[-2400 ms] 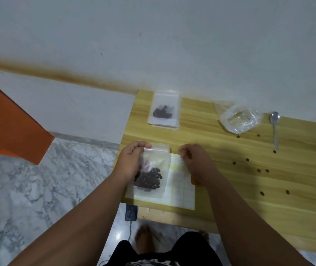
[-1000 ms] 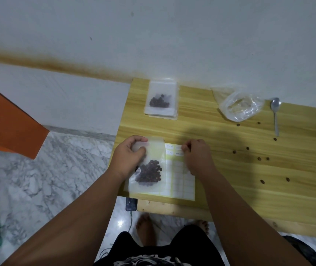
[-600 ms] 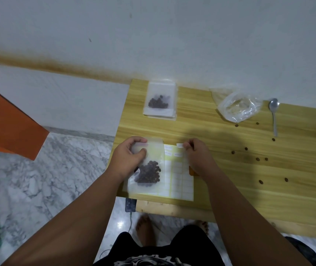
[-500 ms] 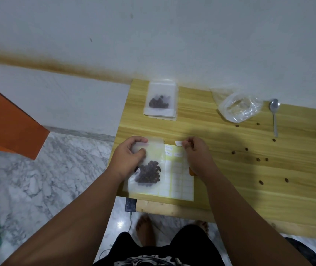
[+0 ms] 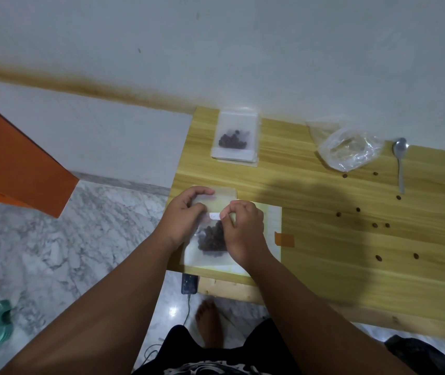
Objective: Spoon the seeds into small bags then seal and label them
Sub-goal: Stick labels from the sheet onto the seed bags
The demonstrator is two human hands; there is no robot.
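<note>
Fingers (image 5: 228, 212) of my right hand (image 5: 244, 231) pinch a small white label (image 5: 214, 215) against the seed bag (image 5: 205, 259). My left hand (image 5: 182, 221) grips the bag's top, fingers curled.

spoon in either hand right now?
No: the spoon lies on the table; the left hand holds the seed bag and the right hand pinches a label onto it.

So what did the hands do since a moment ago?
The right hand moved left, off the label sheet and over the seed bag, carrying a white label. It now pinches that label against the bag. The left hand kept its grip on the bag's top. The filled bag at the back, the big plastic bag, the spoon and the loose seeds stayed put.
</note>
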